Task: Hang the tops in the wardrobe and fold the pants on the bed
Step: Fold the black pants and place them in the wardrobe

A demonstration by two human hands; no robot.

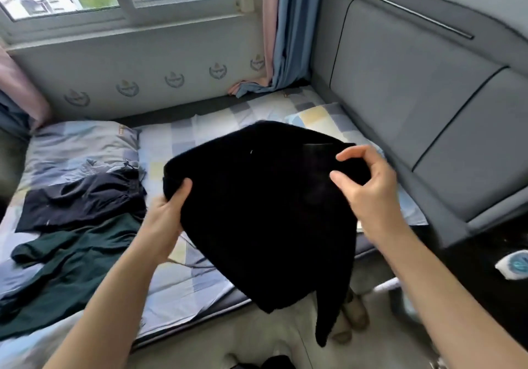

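Bed [183, 277] is spread with a checked sheet; black garment [265, 211] is held up above it. Garment's left edge is gripped by left hand [168, 211]. Right hand [368, 185] is at its top right edge, fingers curled; grip cannot be told.

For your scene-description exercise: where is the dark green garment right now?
The dark green garment lies spread on the bed's left side, just below the navy garment.
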